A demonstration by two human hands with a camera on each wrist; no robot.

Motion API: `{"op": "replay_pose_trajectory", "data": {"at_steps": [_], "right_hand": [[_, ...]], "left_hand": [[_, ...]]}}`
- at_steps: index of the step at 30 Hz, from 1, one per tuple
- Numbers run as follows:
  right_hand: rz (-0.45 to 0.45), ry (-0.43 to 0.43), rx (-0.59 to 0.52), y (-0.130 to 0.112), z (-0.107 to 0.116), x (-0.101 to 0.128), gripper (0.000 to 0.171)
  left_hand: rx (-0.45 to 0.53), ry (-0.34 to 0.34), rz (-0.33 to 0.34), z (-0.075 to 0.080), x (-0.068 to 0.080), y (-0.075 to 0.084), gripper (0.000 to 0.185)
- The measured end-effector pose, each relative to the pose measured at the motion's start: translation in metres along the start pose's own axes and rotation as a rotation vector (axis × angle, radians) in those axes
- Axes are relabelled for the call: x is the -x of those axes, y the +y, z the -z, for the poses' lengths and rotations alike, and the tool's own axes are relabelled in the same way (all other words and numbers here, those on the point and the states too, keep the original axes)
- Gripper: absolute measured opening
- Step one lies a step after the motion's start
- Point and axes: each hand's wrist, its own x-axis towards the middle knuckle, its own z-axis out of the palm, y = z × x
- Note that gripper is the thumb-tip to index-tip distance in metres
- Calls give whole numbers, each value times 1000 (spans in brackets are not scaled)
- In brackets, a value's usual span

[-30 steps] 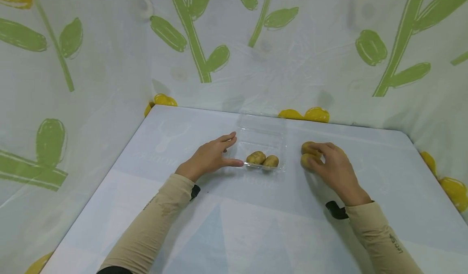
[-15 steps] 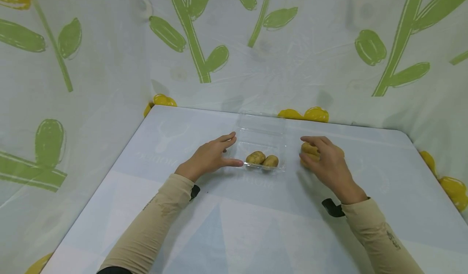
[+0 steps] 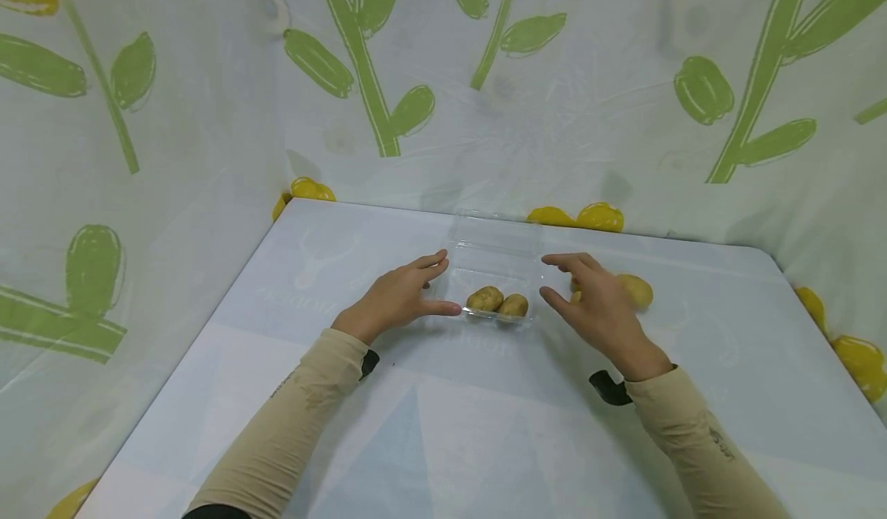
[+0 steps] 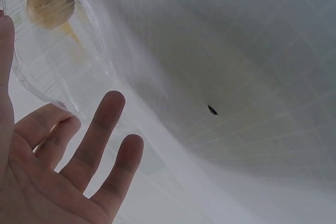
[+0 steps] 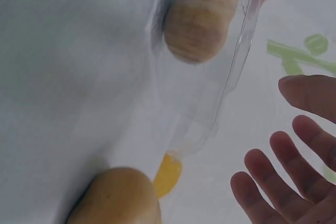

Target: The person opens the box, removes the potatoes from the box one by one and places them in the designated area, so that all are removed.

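Observation:
A clear plastic clamshell box (image 3: 493, 316) lies with its lid folded back, and two potatoes (image 3: 484, 299) sit at its front. Along the box's left side rests my left hand (image 3: 402, 294), its thumb at the front left corner; in the left wrist view the fingers are spread beside the clear wall (image 4: 50, 66). My right hand (image 3: 601, 303) hovers just right of the box with fingers extended and nothing in them, as the right wrist view confirms. Behind that hand lies a loose potato (image 3: 636, 292), with more potato partly hidden under the fingers.
The box stands on a pale printed table (image 3: 457, 411), near its far edge. A white curtain (image 3: 589, 118) with green leaf prints hangs around the table. Yellow flower prints (image 3: 600, 216) show right behind the back edge.
My right hand has left the loose potatoes and moved left to the box's right side, its fingers opening wider. My left hand and the box have stayed in place.

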Motion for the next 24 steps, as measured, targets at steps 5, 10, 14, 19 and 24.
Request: {"op": "replay_pose_trajectory", "data": {"at_steps": [5,10,14,19,24], "right_hand": [[50,-9,24,-9,-8,-5,47],[80,-46,29,-16,-16,-9,52],[78,-107,-6,-20,-20,-13,55],[65,-231,-65,-25,-24,-21,54],[81,-342,-77,-28,-29,-31,57]], "left_hand": [[5,-12,10,0,-1,1,96],[-5,-18,19,-1,-2,0,97],[-15,-21,26,0,-2,1,97],[-12,-19,31,0,-2,1,98],[-7,-23,28,0,-2,1,99]]}}
